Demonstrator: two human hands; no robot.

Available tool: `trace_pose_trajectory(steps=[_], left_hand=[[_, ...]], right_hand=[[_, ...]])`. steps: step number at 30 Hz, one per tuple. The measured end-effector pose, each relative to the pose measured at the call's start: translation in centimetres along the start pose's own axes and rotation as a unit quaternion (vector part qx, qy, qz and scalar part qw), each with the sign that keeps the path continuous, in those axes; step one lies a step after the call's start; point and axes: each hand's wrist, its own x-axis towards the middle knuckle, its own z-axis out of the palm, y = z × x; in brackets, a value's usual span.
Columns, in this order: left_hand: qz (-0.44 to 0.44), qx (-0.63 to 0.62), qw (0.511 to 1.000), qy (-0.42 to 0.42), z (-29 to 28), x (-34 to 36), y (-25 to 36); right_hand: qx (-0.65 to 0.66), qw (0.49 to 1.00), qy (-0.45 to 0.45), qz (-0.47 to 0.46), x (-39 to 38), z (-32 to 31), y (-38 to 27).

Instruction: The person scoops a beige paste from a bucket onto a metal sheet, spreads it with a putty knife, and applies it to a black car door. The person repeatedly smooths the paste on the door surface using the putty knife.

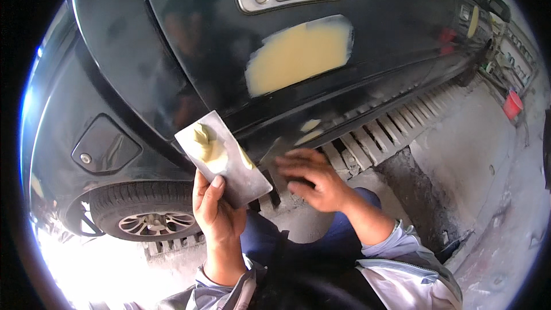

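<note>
The left hand (221, 212) grips a flat plate (244, 182) of yellow paste (201, 141); the right hand (314, 181) hovers just right of it — whether grasping anything, I cannot tell. Beyond is a dark car door (201, 46) with a yellow patch (301, 54) — a wheel (152, 223) at left.

Grey concrete floor (476, 143), stained and smudged, crossed on a diagonal by a line of slatted grating (396, 129) with dark gaps between its bars; beside it a rough, dark patch (422, 195) with a crumbled look. Far right, a red bucket (512, 105) on the floor near a rack (519, 63) of small items, too small to make out. Light uneven: strong white glare (97, 270) at lower left bleaches the ground, duller grey tones toward the right.
</note>
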Motion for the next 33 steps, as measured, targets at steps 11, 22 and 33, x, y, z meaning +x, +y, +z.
trace_pose_trajectory(steps=[11,22,33], left_hand=[[0.065,0.113,0.991,-0.029,0.0,0.2,-1.6],[0.086,0.11,0.99,-0.008,-2.9,-0.3,-0.4],[0.032,0.058,0.996,0.052,-3.8,-0.5,-0.3]], right_hand=[[-0.193,0.978,0.022,-0.078,3.0,-2.2,-4.5],[-0.369,0.912,0.17,-0.051,7.8,-3.4,-0.6],[-0.432,0.881,0.183,-0.067,11.5,-1.2,-1.8]])
